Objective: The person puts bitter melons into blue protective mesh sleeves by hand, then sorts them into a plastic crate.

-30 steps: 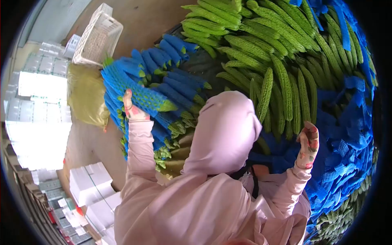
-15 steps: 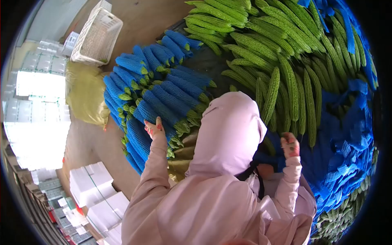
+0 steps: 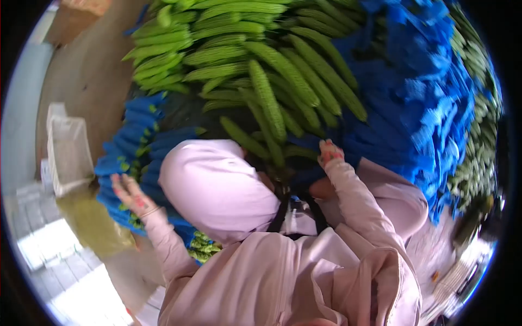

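My left hand (image 3: 130, 193), in a pink patterned glove, hovers with fingers spread at the near edge of a stack of bitter gourds wrapped in blue foam nets (image 3: 136, 144). It holds nothing. My right hand (image 3: 329, 152), gloved the same way, reaches forward to where the heap of bare green bitter gourds (image 3: 272, 81) meets the pile of loose blue foam nets (image 3: 418, 98). Its fingers are blurred and partly hidden, so its grip is unclear. My pink hood (image 3: 217, 187) and sleeves fill the lower middle of the view.
A white plastic basket (image 3: 68, 155) lies on the floor at the left, with a yellow-green bag (image 3: 95, 225) just below it. More green gourds (image 3: 478, 157) lie beyond the nets at the right. A cardboard box (image 3: 79, 8) stands at the top left.
The view has swung round. My left hand has come off the wrapped stack and moved down and left, now spread wide. My right hand has stretched forward towards the gourds and nets.
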A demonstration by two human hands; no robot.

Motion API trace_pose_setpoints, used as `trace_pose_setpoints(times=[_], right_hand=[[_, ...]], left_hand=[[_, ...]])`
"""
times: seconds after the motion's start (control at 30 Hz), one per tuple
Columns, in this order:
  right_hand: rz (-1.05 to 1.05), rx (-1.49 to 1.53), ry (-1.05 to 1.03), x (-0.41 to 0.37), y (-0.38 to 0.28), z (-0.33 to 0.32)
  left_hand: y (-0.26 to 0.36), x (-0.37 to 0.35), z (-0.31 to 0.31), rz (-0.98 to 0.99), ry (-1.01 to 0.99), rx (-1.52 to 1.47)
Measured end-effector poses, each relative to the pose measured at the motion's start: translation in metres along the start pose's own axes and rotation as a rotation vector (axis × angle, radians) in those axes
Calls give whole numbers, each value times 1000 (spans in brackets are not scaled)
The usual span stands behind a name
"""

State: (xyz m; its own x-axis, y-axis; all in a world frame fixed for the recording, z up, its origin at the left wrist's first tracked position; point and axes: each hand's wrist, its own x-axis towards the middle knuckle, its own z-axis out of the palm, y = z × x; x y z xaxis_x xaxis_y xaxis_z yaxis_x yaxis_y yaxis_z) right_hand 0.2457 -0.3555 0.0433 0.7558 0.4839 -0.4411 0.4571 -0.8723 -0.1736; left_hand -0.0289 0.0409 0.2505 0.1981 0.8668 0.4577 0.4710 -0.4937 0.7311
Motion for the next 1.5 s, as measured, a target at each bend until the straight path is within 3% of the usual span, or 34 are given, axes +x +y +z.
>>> trace_pose_setpoints(times=[0.07,0.1,0.17,0.2,0.23,0.27,0.3,0.33,0.4,0.47,0.53,0.6,0.63,0.7,0.73,0.8,0.87,0.97,1.03,1.1,1.2,1.27,1.3,1.4,1.43,1.5], right_hand=[[65,-21,49,11,13,-12],[108,-94,-66,15,19,-18],[168,-153,-183,19,36,-24],[128,-247,-119,22,43,-26],[87,-344,-53,24,50,-28],[102,-341,-50,19,56,-35],[-18,-373,-1,11,60,-49],[-142,-406,48,3,63,-62],[-150,-452,-28,2,80,-66],[12,-427,-585,19,107,-51],[20,-432,-543,-6,77,-109],[-188,162,-69,-17,67,-139],[-321,339,27,-22,57,-159],[-417,588,2,-35,28,-201],[-515,641,75,-40,19,-205],[-486,863,-86,-48,-1,-219],[-472,923,-56,-52,-17,-223],[-435,895,127,-52,-30,-213],[-417,893,175,-48,-34,-204],[-443,881,356,-46,-37,-194],[-381,942,337,-48,-46,-193],[-347,978,274,-50,-53,-191],[-350,1215,223,-50,-58,-186],[-456,1757,-37,-57,-76,-178],[-458,1820,-91,-60,-82,-178],[-425,1954,-166,-59,-86,-174]], left_hand=[[48,20,22,121,-80,-475],[75,25,34,122,-109,-495],[132,19,62,356,-396,-534],[157,8,77,370,-545,-532],[172,-9,96,363,-692,-741],[193,-21,108,401,-870,-689],[200,-31,126,599,-949,-676],[219,-37,131,847,-986,-458],[231,-58,153,954,-1046,-448],[209,-79,174,786,-1177,-418],[194,-87,187,859,-1196,-321],[195,-92,187,780,-1256,-292],[195,-95,188,614,-1320,-355],[192,-103,191,288,-1453,-482],[193,-104,192,287,-1446,-472],[198,-106,195,246,-1543,-520],[205,-107,191,73,-1634,-567],[197,-111,191,-47,-1627,-589],[200,-108,189,-252,-1571,-591],[200,-108,189,-267,-1599,-575],[197,-111,193,-316,-1629,-548],[191,-114,196,3,-1553,-428],[193,-116,195,-149,-1557,-489],[192,-115,196,-47,-1401,-747],[199,-117,191,-264,-1413,-855],[196,-110,187,-317,-1440,-817]])
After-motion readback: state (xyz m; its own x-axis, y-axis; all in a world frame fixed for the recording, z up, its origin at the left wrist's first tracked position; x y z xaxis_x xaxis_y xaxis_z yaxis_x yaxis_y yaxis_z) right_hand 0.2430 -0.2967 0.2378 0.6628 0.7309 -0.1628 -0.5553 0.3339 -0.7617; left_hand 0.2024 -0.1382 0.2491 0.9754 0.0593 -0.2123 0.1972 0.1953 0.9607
